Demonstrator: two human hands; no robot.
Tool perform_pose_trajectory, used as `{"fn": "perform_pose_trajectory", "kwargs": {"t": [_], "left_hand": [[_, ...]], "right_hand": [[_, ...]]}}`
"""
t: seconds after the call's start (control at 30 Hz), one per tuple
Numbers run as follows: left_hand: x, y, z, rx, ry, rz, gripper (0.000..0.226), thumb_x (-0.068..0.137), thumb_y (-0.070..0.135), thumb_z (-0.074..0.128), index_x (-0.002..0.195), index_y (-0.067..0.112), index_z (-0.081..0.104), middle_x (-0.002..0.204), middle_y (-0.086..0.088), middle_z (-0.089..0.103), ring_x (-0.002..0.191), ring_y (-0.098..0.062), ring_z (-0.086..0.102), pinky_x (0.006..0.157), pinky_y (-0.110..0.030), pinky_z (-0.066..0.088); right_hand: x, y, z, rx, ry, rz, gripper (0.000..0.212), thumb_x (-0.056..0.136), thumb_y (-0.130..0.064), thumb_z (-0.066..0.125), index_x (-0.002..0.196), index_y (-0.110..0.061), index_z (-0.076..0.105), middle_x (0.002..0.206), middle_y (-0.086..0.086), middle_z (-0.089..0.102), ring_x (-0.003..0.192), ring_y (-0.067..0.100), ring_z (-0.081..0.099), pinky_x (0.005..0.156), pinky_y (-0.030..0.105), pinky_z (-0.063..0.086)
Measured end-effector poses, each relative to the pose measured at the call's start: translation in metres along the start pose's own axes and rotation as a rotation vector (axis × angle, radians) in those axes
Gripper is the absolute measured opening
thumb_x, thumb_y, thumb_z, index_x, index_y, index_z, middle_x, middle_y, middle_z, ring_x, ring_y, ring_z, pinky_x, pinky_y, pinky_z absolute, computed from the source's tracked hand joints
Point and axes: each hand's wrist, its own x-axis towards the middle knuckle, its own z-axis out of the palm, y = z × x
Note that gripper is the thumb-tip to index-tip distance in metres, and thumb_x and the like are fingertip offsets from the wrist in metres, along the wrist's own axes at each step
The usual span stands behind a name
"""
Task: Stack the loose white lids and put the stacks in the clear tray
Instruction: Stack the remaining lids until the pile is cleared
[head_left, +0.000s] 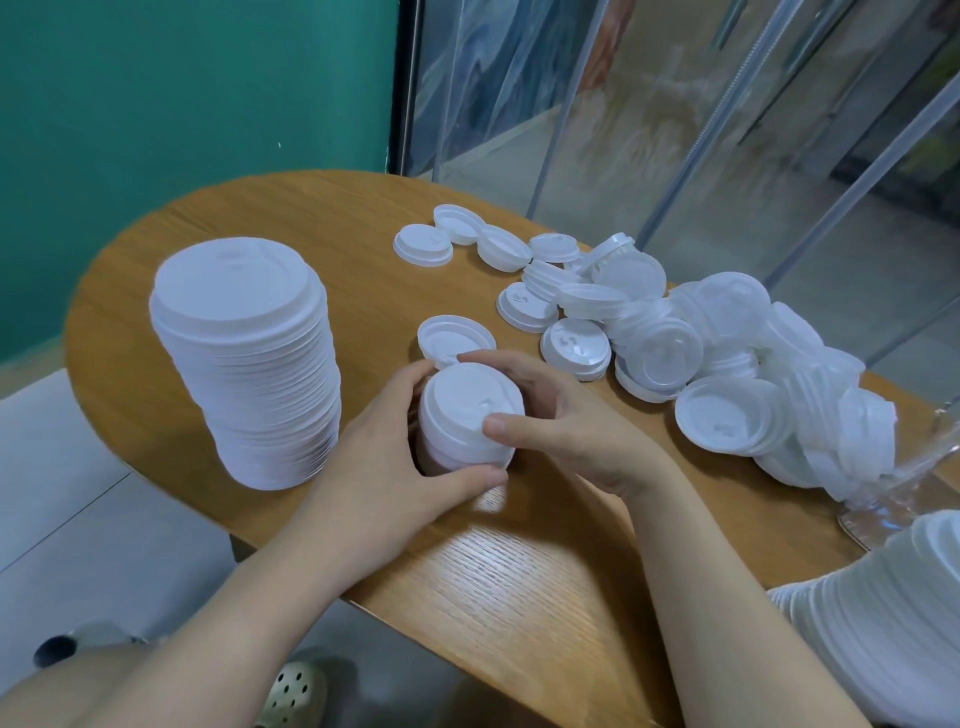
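Fingers of both hands are curled round a short stack of white lids (467, 415) in the middle of the table. The left hand (384, 467) wraps it from the near left side, thumb along its lower edge; the right hand (561, 426) cups it from the right, thumb pressed flat on the top lid and fingertips reaching over the far rim. The stack stands upright on the wood.

Just behind it lies a single lid (456, 338), turned hollow side up, touching or nearly touching the right fingertips. To the left stands a tall stack of lids (249, 364), upright, leaning a little, well apart from the hands. To the right a loose heap of lids (727, 374) sprawls across the table, some flat, some tipped on edge, with a few stragglers (457, 239) lying singly toward the far side.

The table (519, 582) is oval, light brown wood with an open grain and a rounded edge. At its right edge part of a clear tray (883, 509) shows, glassy and hard to make out, against the heap. Another stack of lids (883, 623) lies on its side at the lower right corner, cut off by the frame.

Behind stands a green wall (182, 104), and beside it clear plastic strip curtains (675, 130). The floor (78, 493) is pale grey tile. A perforated pale shoe (296, 696) shows under the table edge.
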Motion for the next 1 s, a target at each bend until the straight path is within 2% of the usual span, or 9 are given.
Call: {"fn": "perform_pose_trajectory", "kwargs": {"t": [0.1, 0.23, 0.33, 0.4, 0.5, 0.63, 0.73, 0.87, 1.0], "left_hand": [[0.0, 0.001, 0.001, -0.019, 0.003, 0.012, 0.094, 0.061, 0.057, 0.091, 0.141, 0.05, 0.042, 0.13, 0.035, 0.056, 0.122, 0.011, 0.053, 0.101, -0.022, 0.046], [-0.001, 0.005, 0.002, -0.02, 0.018, 0.034, 0.096, 0.059, 0.066, 0.088, 0.141, 0.047, 0.043, 0.131, 0.035, 0.055, 0.124, 0.012, 0.049, 0.101, -0.018, 0.042], [0.0, 0.007, 0.007, -0.01, 0.022, 0.041, 0.09, 0.062, 0.063, 0.087, 0.14, 0.047, 0.043, 0.131, 0.032, 0.055, 0.124, 0.011, 0.049, 0.1, -0.015, 0.04], [-0.001, 0.007, 0.01, -0.006, 0.029, 0.04, 0.083, 0.065, 0.057, 0.088, 0.135, 0.048, 0.046, 0.127, 0.031, 0.058, 0.121, 0.01, 0.051, 0.097, -0.012, 0.04], [-0.003, 0.005, 0.012, -0.005, 0.029, 0.04, 0.077, 0.066, 0.053, 0.089, 0.132, 0.049, 0.049, 0.126, 0.03, 0.06, 0.121, 0.008, 0.053, 0.097, -0.014, 0.042], [-0.004, 0.004, 0.013, 0.005, 0.023, 0.045, 0.083, 0.066, 0.054, 0.09, 0.136, 0.048, 0.046, 0.128, 0.031, 0.058, 0.124, 0.008, 0.052, 0.1, -0.014, 0.041], [-0.002, 0.003, 0.012, -0.006, 0.01, 0.05, 0.079, 0.066, 0.054, 0.09, 0.132, 0.05, 0.046, 0.125, 0.033, 0.058, 0.122, 0.009, 0.052, 0.094, -0.007, 0.039], [0.0, 0.001, 0.01, 0.0, -0.014, 0.062, 0.076, 0.066, 0.056, 0.089, 0.128, 0.052, 0.045, 0.124, 0.032, 0.057, 0.12, 0.009, 0.051, 0.093, -0.012, 0.041], [0.001, 0.0, 0.01, 0.003, -0.023, 0.058, 0.077, 0.066, 0.06, 0.087, 0.129, 0.054, 0.042, 0.124, 0.033, 0.054, 0.119, 0.011, 0.049, 0.092, -0.009, 0.039]], "right_hand": [[0.0, 0.002, -0.003, 0.018, 0.016, -0.018, 0.064, 0.085, -0.04, 0.072, 0.143, -0.018, 0.057, 0.14, -0.003, 0.064, 0.135, 0.015, 0.057, 0.115, 0.04, 0.044], [0.006, 0.003, -0.013, 0.132, 0.227, -0.059, 0.045, 0.097, -0.042, 0.063, 0.133, -0.015, 0.064, 0.13, 0.002, 0.071, 0.128, 0.016, 0.063, 0.109, 0.042, 0.05], [0.024, -0.001, -0.024, -0.067, 0.368, 0.0, 0.035, 0.097, -0.042, 0.069, 0.127, -0.024, 0.068, 0.122, -0.008, 0.073, 0.117, 0.004, 0.065, 0.107, 0.04, 0.052], [0.04, -0.006, -0.028, -0.293, 0.332, 0.04, 0.043, 0.091, -0.046, 0.075, 0.13, -0.029, 0.066, 0.125, -0.016, 0.068, 0.117, -0.002, 0.062, 0.105, 0.032, 0.05], [0.063, -0.02, -0.027, -0.617, 0.176, 0.094, 0.071, 0.079, -0.056, 0.082, 0.143, -0.037, 0.056, 0.143, -0.022, 0.055, 0.133, -0.002, 0.048, 0.111, 0.029, 0.043], [0.086, -0.042, -0.025, -0.845, -0.005, 0.173, 0.084, 0.081, -0.046, 0.085, 0.153, -0.035, 0.044, 0.156, -0.017, 0.042, 0.141, 0.007, 0.041, 0.106, 0.024, 0.034], [0.094, -0.045, -0.025, -0.865, -0.026, 0.212, 0.081, 0.08, -0.042, 0.087, 0.15, -0.033, 0.048, 0.139, -0.018, 0.049, 0.131, 0.008, 0.048, 0.101, 0.026, 0.037], [0.102, -0.04, -0.027, -0.818, 0.026, 0.201, 0.067, 0.076, -0.047, 0.088, 0.136, -0.037, 0.059, 0.123, -0.016, 0.057, 0.111, 0.005, 0.056, 0.09, 0.027, 0.043], [0.101, -0.036, -0.03, -0.607, 0.172, 0.062, 0.062, 0.075, -0.048, 0.089, 0.13, -0.035, 0.063, 0.121, -0.019, 0.064, 0.112, -0.001, 0.06, 0.088, 0.023, 0.048]]}}
